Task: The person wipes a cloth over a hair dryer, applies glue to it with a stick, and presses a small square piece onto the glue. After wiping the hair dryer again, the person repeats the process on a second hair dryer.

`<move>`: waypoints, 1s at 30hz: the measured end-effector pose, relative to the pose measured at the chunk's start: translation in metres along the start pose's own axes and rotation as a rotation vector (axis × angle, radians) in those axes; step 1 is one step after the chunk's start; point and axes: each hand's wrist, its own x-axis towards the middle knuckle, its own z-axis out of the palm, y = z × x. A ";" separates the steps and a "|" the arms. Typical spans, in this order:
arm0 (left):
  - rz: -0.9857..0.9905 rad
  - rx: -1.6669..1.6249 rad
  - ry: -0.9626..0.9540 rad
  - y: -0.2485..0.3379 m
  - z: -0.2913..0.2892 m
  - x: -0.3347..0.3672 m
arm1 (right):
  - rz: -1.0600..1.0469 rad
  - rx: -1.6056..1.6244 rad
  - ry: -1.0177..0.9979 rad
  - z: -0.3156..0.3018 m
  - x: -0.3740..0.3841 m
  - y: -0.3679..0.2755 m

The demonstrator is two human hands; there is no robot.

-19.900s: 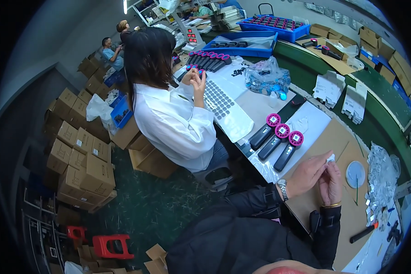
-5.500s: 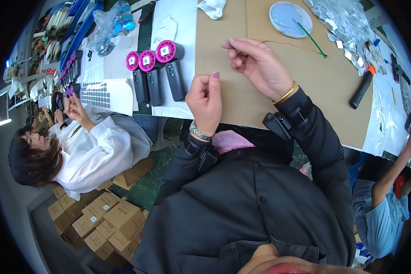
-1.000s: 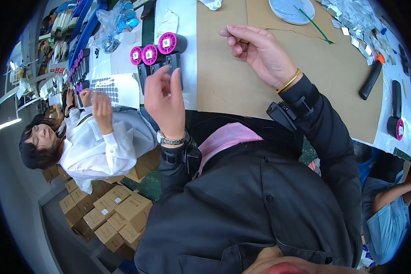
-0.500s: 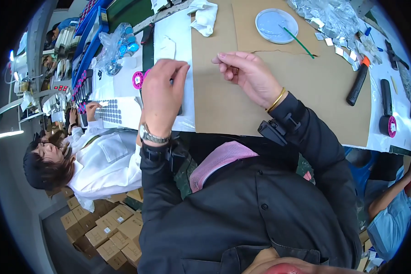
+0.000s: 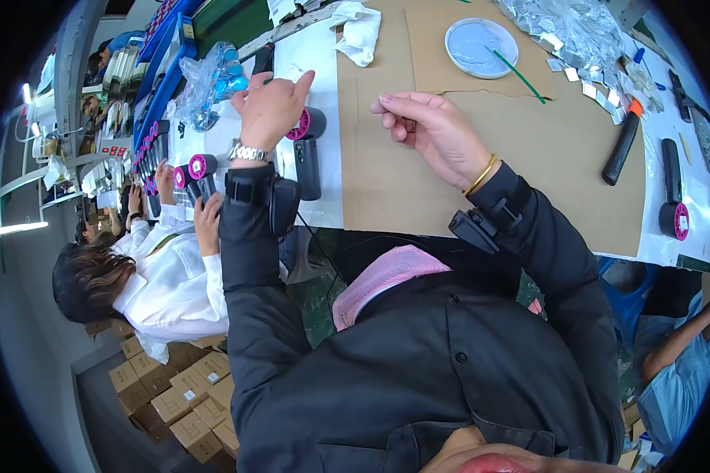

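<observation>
In the head view, with the clock centred on the middle of the frame, your left hand [image 5: 270, 114] is at eleven o'clock, its fingers loosely spread and nothing visibly gripped. Just to its three o'clock side lies the near fan [image 5: 308, 169], pink head toward twelve and dark handle toward six, flat on the surface [image 5: 330, 185]. Your wrist overlaps the edge of that head from here, so I cannot tell whether you are touching it.

Your right hand [image 5: 440, 135] is at one o'clock above the cardboard [image 5: 536, 165], fingers curled, with the tips of thumb and forefinger close together. Whether they pinch something small, I cannot tell.

Beyond it, also at one, sits a round dish [image 5: 467, 51] with a green stick [image 5: 519, 76] by its rim. Past that is a heap of clear wrap [image 5: 556, 27] with small white squares beside it. A tool [image 5: 623, 146] with an orange tip lies between two and three, and the far fan [image 5: 673, 197] is near three. At ten, a co-worker's hands are at two more fans [image 5: 203, 167].

The step in hand looks like a left-hand reach past the near fan. To take that fan, you would likely need to draw back toward five and close around its handle, keeping your right fingertips steady.
</observation>
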 end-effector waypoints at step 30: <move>-0.111 -0.726 0.167 0.113 -0.008 -0.203 | -0.067 -0.021 -0.024 0.001 0.008 0.003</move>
